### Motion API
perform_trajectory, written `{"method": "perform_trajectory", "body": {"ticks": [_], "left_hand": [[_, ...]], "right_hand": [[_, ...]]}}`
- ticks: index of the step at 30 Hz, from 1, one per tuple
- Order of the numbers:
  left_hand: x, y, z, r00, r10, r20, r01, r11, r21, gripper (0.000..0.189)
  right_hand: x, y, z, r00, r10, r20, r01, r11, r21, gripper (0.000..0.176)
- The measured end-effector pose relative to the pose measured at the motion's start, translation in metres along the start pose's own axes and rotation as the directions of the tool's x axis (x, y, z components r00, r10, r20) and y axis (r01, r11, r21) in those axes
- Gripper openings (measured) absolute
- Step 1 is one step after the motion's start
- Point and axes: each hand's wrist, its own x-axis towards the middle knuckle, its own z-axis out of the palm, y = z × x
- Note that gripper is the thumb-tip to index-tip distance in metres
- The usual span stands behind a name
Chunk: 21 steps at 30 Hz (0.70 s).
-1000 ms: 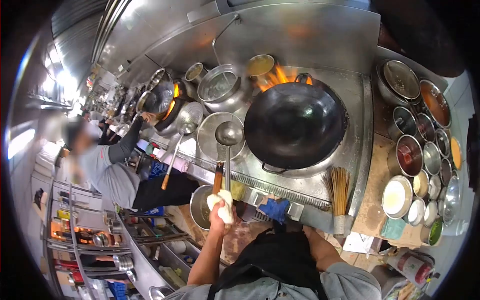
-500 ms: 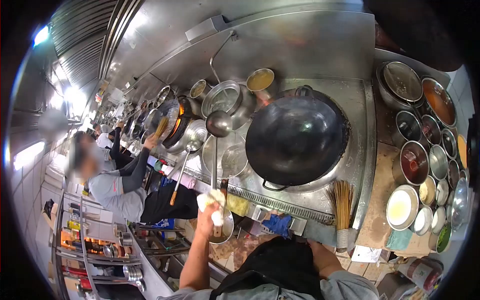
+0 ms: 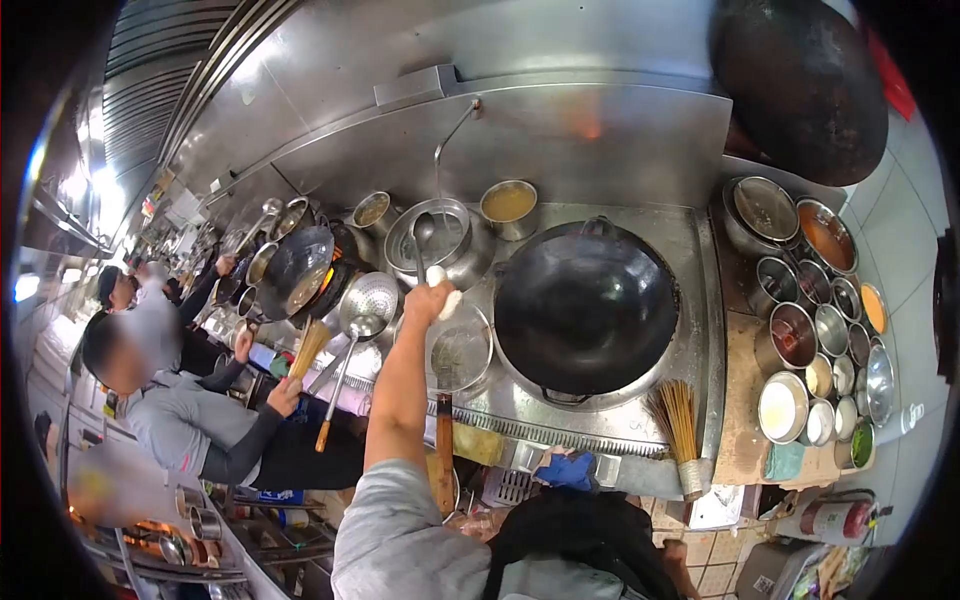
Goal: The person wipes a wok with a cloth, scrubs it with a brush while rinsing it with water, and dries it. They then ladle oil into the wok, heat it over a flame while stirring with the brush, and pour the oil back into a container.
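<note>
My left hand point(image 3: 428, 300) is closed around the handle of a ladle point(image 3: 424, 229), with white cloth bunched at the grip. The arm is stretched forward over the stove, and the ladle's bowl overlaps the steel pot with a sieve point(image 3: 400, 240) at the back. A large black wok point(image 3: 590, 310) sits on the burner to the right of this hand. Below the hand is a round mesh strainer point(image 3: 458, 355) with a wooden handle. My right hand point(image 3: 676, 558) hangs low beside the black apron, its fingers mostly hidden.
A bamboo brush point(image 3: 680, 430) leans at the stove's front right corner. Several bowls of sauces and seasonings crowd the right counter point(image 3: 738, 385). A perforated skimmer point(image 3: 368, 305) lies to the left. A co-worker point(image 3: 190, 400) stands left, holding a bamboo brush point(image 3: 312, 347). A metal pot point(image 3: 509, 207) holds yellowish liquid.
My left hand has moved forward with the ladle, from the front edge of the stove to above the strainer. My right hand has come down beside the apron. The view has shifted.
</note>
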Motion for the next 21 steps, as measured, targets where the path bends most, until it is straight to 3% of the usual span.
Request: {"method": "perform_trajectory", "body": {"ticks": [1, 2, 3, 4, 5, 6, 8, 11, 14, 21], "left_hand": [[0.031, -0.021, 0.024, 0.992, 0.126, 0.017, -0.127, 0.988, 0.092, 0.032], [0.046, -0.028, 0.029, 0.994, -0.059, 0.096, 0.078, 0.975, -0.206, 0.03], [0.061, -0.031, 0.032, 0.948, -0.203, 0.245, 0.314, 0.728, -0.61, 0.031], [0.07, -0.029, 0.029, 0.862, -0.246, 0.443, 0.501, 0.283, -0.818, 0.033], [0.073, -0.029, 0.031, 0.898, -0.201, 0.391, 0.404, 0.027, -0.914, 0.036], [0.077, -0.028, 0.026, 0.891, -0.157, 0.426, 0.386, -0.233, -0.892, 0.034], [0.07, -0.007, 0.0, 0.918, -0.142, 0.37, 0.278, -0.435, -0.857, 0.037], [0.069, 0.005, -0.021, 0.953, -0.053, 0.299, 0.232, -0.51, -0.829, 0.033], [0.057, 0.032, -0.045, 0.952, -0.098, 0.292, 0.211, -0.484, -0.849, 0.034], [0.051, 0.079, -0.07, 0.973, 0.075, 0.217, 0.227, -0.437, -0.87, 0.033]], "right_hand": [[-0.017, 0.009, 0.015, 0.989, 0.125, 0.077, -0.115, 0.986, -0.118, 0.024], [-0.02, -0.01, -0.004, 0.989, 0.133, 0.068, -0.124, 0.985, -0.117, 0.024], [-0.023, -0.019, -0.008, 0.987, 0.147, 0.063, -0.143, 0.988, -0.066, 0.024], [-0.026, -0.025, -0.009, 0.985, 0.164, 0.059, -0.163, 0.986, -0.011, 0.024], [-0.031, -0.032, -0.008, 0.981, 0.184, 0.055, -0.187, 0.981, 0.045, 0.023], [-0.037, -0.041, -0.011, 0.977, 0.209, 0.051, -0.213, 0.972, 0.103, 0.023], [-0.049, -0.05, -0.01, 0.964, 0.265, 0.039, -0.267, 0.938, 0.223, 0.023], [-0.053, -0.059, -0.014, 0.946, 0.324, 0.03, -0.31, 0.867, 0.39, 0.022], [-0.045, -0.06, -0.016, 0.935, 0.353, 0.034, -0.315, 0.781, 0.539, 0.022], [-0.033, -0.063, -0.023, 0.919, 0.39, 0.056, -0.264, 0.502, 0.824, 0.021]]}}
